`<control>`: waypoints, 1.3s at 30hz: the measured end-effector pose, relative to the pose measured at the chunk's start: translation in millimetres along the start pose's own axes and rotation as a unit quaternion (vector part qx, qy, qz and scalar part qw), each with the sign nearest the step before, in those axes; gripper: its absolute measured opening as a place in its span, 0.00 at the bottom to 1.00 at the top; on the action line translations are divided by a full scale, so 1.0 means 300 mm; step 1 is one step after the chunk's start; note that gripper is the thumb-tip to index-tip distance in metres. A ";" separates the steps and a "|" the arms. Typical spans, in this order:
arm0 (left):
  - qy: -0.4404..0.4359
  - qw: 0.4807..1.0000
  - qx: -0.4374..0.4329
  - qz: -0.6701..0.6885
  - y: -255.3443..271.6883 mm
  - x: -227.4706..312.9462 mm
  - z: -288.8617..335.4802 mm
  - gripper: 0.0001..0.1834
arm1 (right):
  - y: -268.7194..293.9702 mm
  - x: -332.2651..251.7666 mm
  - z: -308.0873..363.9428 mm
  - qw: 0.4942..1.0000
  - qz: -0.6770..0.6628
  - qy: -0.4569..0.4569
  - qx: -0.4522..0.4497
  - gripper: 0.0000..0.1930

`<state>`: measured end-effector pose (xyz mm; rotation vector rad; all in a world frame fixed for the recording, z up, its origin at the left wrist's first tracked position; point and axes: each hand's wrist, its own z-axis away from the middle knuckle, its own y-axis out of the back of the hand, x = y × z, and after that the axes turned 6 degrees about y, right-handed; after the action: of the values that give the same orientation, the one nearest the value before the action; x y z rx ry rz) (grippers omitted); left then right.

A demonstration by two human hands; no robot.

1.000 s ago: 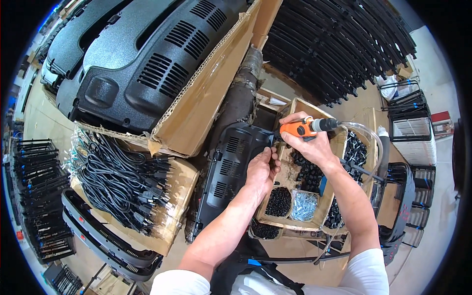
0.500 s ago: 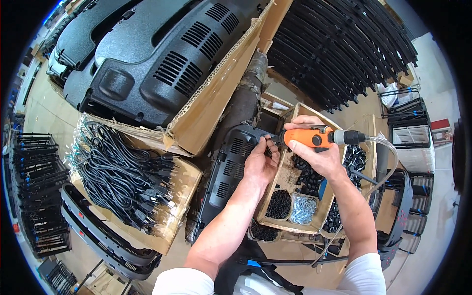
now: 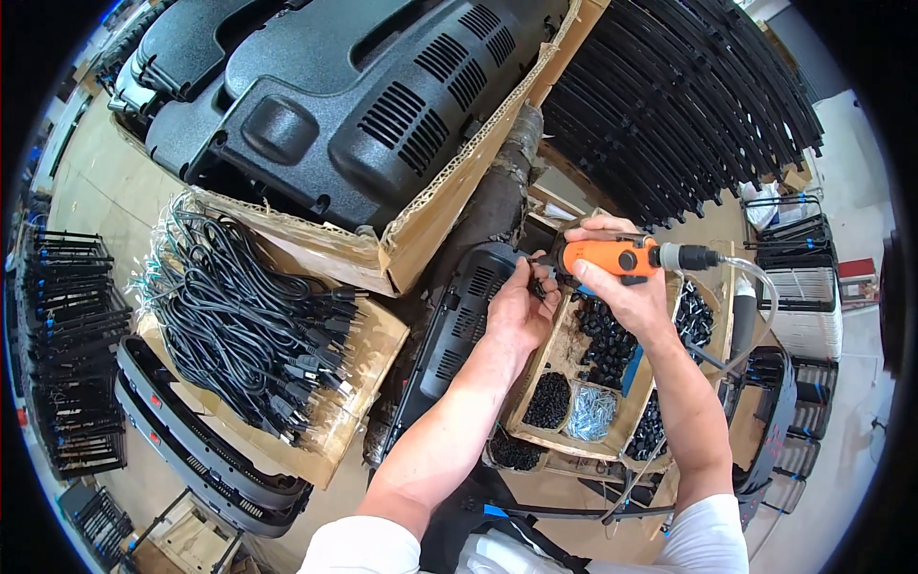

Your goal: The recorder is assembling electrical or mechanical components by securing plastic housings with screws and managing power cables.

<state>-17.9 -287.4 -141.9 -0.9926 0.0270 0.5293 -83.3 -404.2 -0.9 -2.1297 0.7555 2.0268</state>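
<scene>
My right hand (image 3: 622, 287) is wrapped around an orange pneumatic screwdriver (image 3: 602, 258), whose nose points left. A clear air hose (image 3: 763, 287) runs from its rear end. Close to the driver's tip is my left hand (image 3: 521, 311), its fingers curled in a pinch. Small dark pieces show between those fingers, too small to name. Beneath and beside the left hand lies a long black plastic housing (image 3: 466, 320) with slotted vents. It rests along a dark, worn padded beam (image 3: 502, 187). The exact spot the tip touches is hidden by my fingers.
A wooden parts box (image 3: 521, 421) holds black screws (image 3: 548, 400), silver screws (image 3: 591, 413) and black caps (image 3: 602, 349). Bundled black power cords (image 3: 253, 325) lie on cardboard at left. A carton (image 3: 430, 230) of large black covers (image 3: 382, 115) stands behind; black bars (image 3: 669, 96) are stacked far right.
The view has shifted slightly, so the surroundings sit differently in the picture. Both hands and the screwdriver stay together beside the housing. The right hand keeps its grip.
</scene>
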 end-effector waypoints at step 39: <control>-0.085 0.959 0.027 -0.269 0.115 -0.002 0.257 0.12 | -0.101 0.105 -0.128 0.996 0.085 -0.008 -0.016 0.19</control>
<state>-50.1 -210.9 -125.9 -0.8516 -0.3718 0.1087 -36.0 -402.0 -35.0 -2.1308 0.9393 2.1485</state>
